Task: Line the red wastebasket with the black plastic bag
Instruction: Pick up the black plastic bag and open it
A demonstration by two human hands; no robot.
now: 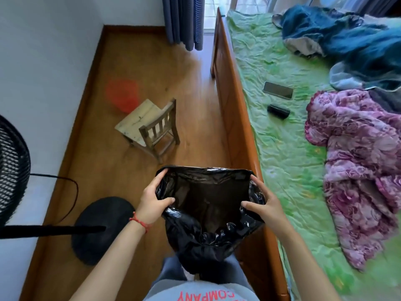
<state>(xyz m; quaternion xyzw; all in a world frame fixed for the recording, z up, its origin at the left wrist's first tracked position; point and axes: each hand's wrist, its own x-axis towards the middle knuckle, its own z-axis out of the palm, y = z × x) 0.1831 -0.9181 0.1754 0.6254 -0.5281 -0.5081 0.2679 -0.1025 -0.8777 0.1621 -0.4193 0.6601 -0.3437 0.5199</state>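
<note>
1. Where things are: the black plastic bag is up in the air in front of the person, mouth stretched wide. The left hand has its grip clenched on the left edge of the mouth, and the right hand pinches the right edge – both are grasping the bag and nothing else.

2. The red wastebasket is well apart from all this. It sits on the floor by the wall, past the small wooden chair. It looks blurry, so I can't tell if it's upright or tipped.

3. Biggest risk, I'd guess: that thin film tears. Both thumbs dig into the rim, and any harder pull to fit it over the basket could split the edge.

4. The bag's bottom hangs crumpled and bunched near the knees. Stuff it in like that and it may trap air and balloon back out – the liner never seats.

5. The chair stands right between the person and the basket, and a fan base with its cord lies on the floor to the left. Walk over with eyes on the bag and either 1 is a trip hazard.

6. If 1 hand slips, the mouth collapses shut and needs reopening.
</note>
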